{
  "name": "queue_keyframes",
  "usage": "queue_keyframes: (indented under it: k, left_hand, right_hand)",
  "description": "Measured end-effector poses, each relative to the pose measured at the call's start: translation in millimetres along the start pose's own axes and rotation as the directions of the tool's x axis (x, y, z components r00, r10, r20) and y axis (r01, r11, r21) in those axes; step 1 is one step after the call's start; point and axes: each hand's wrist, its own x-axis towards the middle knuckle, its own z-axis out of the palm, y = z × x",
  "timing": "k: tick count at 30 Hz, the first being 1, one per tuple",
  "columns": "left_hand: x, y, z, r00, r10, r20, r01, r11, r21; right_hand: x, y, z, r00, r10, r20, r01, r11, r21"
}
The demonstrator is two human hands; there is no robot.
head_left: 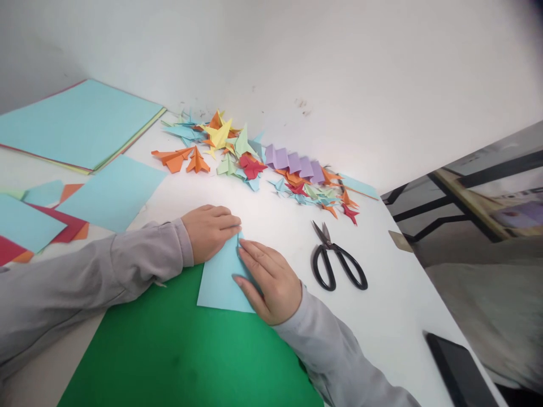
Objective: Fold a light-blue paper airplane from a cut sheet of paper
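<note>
A light blue sheet of paper (pixel 220 282), folded to a narrow point at its far end, lies on a green board (pixel 178 345). My left hand (pixel 212 230) is at the pointed end, its fingers closed together over the tip; its thumb is hidden. Along the right side of the fold rests my right hand (pixel 271 277), fingers stretched out flat on the paper and thumb held apart. The paper's right edge is partly covered by that hand. Black-handled scissors (pixel 333 254) lie to the right of my right hand, blades partly apart.
Folded paper shapes (pixel 220 135) in several colours and a purple pleated strip (pixel 294 164) line the wall. At left are a stack of large coloured sheets (pixel 80 124), a blue sheet (pixel 112 192) and paper pieces (pixel 68 223). A black phone (pixel 460 370) lies near the right edge.
</note>
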Motion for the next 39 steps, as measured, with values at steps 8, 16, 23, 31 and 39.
queue_keyframes:
  k: [8,16,23,31,39]
  left_hand:
    - [0,1,-0.5,1.000,-0.001,-0.010,0.001,1.000,0.011]
    - [0,1,-0.4,1.000,-0.009,0.005,0.009,1.000,0.006]
    - [0,0,-0.5,1.000,-0.002,0.010,0.002,1.000,0.009]
    - [0,0,-0.6,1.000,-0.003,0.016,0.003,1.000,0.005]
    - [0,2,-2.1,0.998,-0.055,0.034,0.054,0.998,0.016]
  right_hand:
    - [-9,-7,1,0.998,0.056,-0.014,-0.055,0.997,0.048]
    - [-10,-8,1,0.999,0.036,0.028,-0.036,0.999,-0.009]
    - [-9,-11,0,0.998,0.040,0.046,-0.037,0.997,-0.062]
    - [-6,-12,-1,0.997,0.032,0.075,-0.025,0.995,-0.095]
    - [-6,-12,-1,0.997,0.026,0.070,-0.018,0.994,-0.111]
